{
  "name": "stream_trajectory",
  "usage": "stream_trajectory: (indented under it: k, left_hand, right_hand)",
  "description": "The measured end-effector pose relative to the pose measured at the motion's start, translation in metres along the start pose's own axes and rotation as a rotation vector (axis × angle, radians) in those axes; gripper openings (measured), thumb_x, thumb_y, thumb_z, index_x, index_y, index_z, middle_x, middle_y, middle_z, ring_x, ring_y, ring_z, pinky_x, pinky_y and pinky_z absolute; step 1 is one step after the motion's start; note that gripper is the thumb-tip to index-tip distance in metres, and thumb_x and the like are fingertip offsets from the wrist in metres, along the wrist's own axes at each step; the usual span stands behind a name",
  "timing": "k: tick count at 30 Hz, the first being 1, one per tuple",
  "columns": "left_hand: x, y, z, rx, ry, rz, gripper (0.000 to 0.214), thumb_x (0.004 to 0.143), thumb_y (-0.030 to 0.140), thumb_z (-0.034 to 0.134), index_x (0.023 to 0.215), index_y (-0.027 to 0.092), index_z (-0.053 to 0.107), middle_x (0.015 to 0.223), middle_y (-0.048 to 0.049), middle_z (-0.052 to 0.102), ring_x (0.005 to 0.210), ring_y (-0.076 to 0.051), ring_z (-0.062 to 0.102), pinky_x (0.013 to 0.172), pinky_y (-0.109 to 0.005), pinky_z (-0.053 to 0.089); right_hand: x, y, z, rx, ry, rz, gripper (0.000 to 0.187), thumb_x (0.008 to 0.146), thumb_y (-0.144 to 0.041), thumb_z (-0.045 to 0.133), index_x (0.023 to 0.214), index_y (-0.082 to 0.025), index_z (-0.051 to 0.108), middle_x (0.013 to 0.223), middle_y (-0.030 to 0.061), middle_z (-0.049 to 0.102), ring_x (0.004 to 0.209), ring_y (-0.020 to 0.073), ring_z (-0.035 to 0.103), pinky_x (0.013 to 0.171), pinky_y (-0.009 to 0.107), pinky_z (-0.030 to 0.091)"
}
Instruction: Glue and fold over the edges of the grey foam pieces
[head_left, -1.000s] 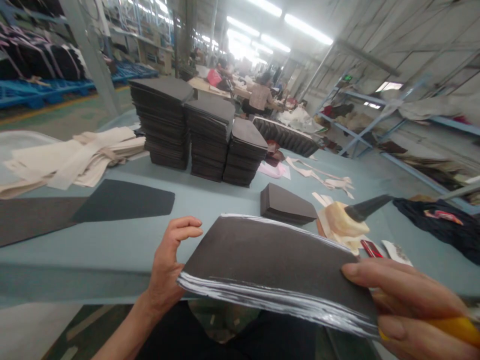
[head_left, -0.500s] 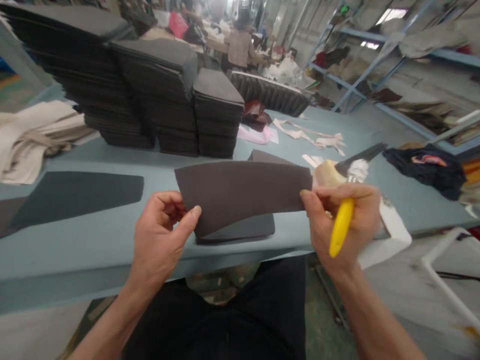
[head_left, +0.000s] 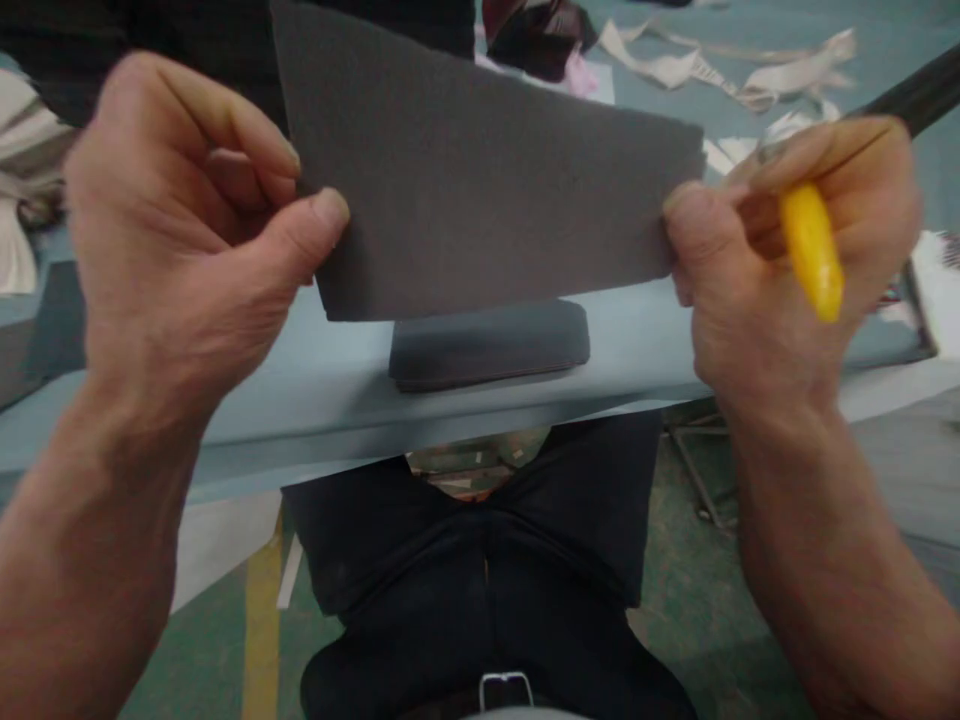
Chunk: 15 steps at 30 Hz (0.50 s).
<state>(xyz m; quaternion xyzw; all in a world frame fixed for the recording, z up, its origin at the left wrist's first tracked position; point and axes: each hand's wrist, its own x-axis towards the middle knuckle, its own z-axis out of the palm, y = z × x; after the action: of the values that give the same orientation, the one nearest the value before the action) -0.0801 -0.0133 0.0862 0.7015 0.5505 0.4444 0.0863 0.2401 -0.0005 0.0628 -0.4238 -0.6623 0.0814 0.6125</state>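
A flat dark grey-brown cut piece (head_left: 480,190), wider at its left end, is held up between both hands. My left hand (head_left: 195,210) pinches its left edge, thumb on the near face. At the narrow right end my right hand (head_left: 795,240) grips the piece between thumb and fingers. The same hand also keeps a yellow-handled tool (head_left: 814,255) tucked in its fingers; its working end is hidden. Below the raised piece, a small stack of similar dark pieces (head_left: 491,350) lies near the table's front edge.
The blue-green table (head_left: 622,350) runs across the view. Dark stacks (head_left: 187,30) stand at the back left. Cream cloth (head_left: 22,180) lies at the left, near another dark piece (head_left: 56,310). Pale fabric strips (head_left: 720,75) and a dark red scrap (head_left: 536,40) lie at the back.
The held piece has come up closer to my head, with both hands still on it. My view has tipped downward, so the room beyond the table has left the picture.
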Motion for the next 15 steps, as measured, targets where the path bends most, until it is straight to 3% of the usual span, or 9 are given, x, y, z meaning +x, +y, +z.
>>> stream_trajectory:
  k: [3, 6, 9, 12, 15]
  left_hand:
    - [-0.012, -0.017, 0.014, 0.076, -0.123, -0.009, 0.043, 0.1, 0.051, 0.073, 0.116, 0.011, 0.073, 0.1, 0.0032, 0.07, 0.11, -0.022, 0.076, 0.105, -0.048, 0.063]
    - [-0.025, -0.033, 0.03, 0.029, -0.22, -0.113, 0.033, 0.097, 0.042, 0.075, 0.11, 0.012, 0.078, 0.097, 0.0012, 0.076, 0.106, -0.025, 0.08, 0.101, -0.058, 0.065]
    - [-0.026, -0.039, 0.036, -0.106, -0.32, -0.215, 0.032, 0.092, 0.034, 0.077, 0.108, 0.007, 0.078, 0.088, 0.005, 0.074, 0.111, -0.027, 0.08, 0.092, -0.051, 0.064]
    - [-0.019, -0.04, 0.036, -0.212, -0.394, -0.33, 0.035, 0.09, 0.033, 0.076, 0.111, 0.004, 0.076, 0.085, 0.0079, 0.073, 0.115, -0.027, 0.077, 0.084, -0.037, 0.062]
    - [-0.013, -0.041, 0.037, -0.239, -0.432, -0.352, 0.036, 0.089, 0.031, 0.076, 0.112, 0.004, 0.075, 0.09, 0.0074, 0.076, 0.115, -0.026, 0.076, 0.081, -0.029, 0.06]
  right_hand:
    - [-0.026, 0.025, 0.01, -0.064, -0.024, -0.005, 0.048, 0.09, -0.048, 0.085, 0.084, -0.03, 0.041, 0.08, -0.005, 0.043, 0.056, 0.008, 0.049, 0.055, 0.027, 0.042]
    - [-0.053, 0.043, 0.015, -0.102, -0.061, 0.047, 0.043, 0.09, -0.039, 0.084, 0.083, -0.029, 0.043, 0.081, -0.0032, 0.048, 0.059, 0.0089, 0.052, 0.058, 0.027, 0.045]
    - [-0.06, 0.044, 0.013, -0.131, -0.091, 0.079, 0.039, 0.086, -0.035, 0.086, 0.085, -0.029, 0.047, 0.076, -0.0045, 0.053, 0.057, 0.0104, 0.053, 0.059, 0.029, 0.044]
    - [-0.056, 0.037, 0.009, -0.151, -0.135, 0.106, 0.033, 0.087, -0.031, 0.083, 0.089, -0.028, 0.05, 0.075, -0.0038, 0.056, 0.059, 0.0114, 0.054, 0.06, 0.03, 0.043]
    - [-0.054, 0.035, 0.009, -0.178, -0.13, 0.113, 0.032, 0.087, -0.033, 0.081, 0.087, -0.028, 0.049, 0.078, -0.0022, 0.052, 0.062, 0.0117, 0.052, 0.063, 0.031, 0.042]
